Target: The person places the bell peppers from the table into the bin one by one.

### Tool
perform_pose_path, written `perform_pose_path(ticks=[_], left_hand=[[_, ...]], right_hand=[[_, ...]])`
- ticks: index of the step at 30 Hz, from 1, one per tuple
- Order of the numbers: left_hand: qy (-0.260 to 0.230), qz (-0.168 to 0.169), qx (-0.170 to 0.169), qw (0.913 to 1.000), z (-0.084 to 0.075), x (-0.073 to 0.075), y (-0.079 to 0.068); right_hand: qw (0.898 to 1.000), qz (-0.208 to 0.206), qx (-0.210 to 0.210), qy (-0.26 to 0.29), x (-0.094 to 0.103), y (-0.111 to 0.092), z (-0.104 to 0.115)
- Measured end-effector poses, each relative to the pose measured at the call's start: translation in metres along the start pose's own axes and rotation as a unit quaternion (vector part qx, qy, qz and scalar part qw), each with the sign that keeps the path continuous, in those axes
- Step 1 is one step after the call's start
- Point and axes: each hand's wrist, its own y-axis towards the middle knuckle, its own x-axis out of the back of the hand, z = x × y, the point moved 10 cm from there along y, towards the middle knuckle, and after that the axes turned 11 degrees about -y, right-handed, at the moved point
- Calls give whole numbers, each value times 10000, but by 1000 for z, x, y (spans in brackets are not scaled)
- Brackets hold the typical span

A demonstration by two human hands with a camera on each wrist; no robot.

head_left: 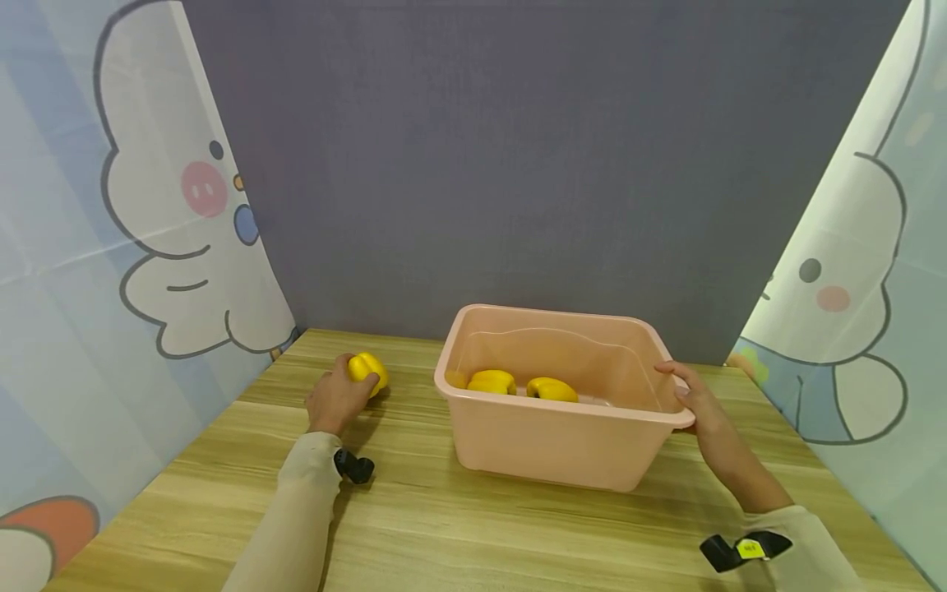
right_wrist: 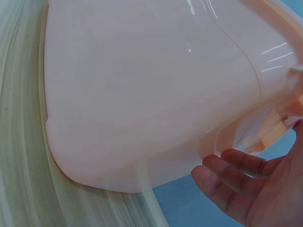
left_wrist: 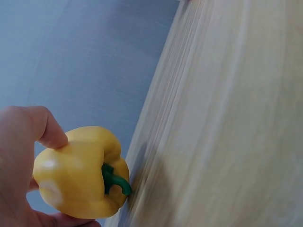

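Note:
My left hand [head_left: 340, 399] grips a yellow bell pepper [head_left: 369, 374] at the left of the table. In the left wrist view the thumb presses one side of the pepper [left_wrist: 78, 175], fingers lie along the other, and its green stem points toward the wood. A pink plastic bin [head_left: 547, 440] stands to the right of that hand. Inside it lie two yellow peppers, one on the left [head_left: 491, 381] and one nearer the middle [head_left: 552, 390], partly hidden by the front wall. My right hand [head_left: 703, 415] holds the bin's right rim, with fingers below it in the right wrist view.
Under everything is a wood-grain table [head_left: 414, 534]. A dark grey panel [head_left: 547, 164] rises behind it. Cartoon-printed curtains hang at the left [head_left: 59, 329] and the right [head_left: 917, 329]. Each sleeve carries a small black wrist device.

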Motion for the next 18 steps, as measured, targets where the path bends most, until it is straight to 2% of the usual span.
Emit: perform_pose_path(ticks=[18], left_hand=[[-55,169,95,9998,5,0,3]], right_hand=[[10000,49,-33,-70,0,0,1]])
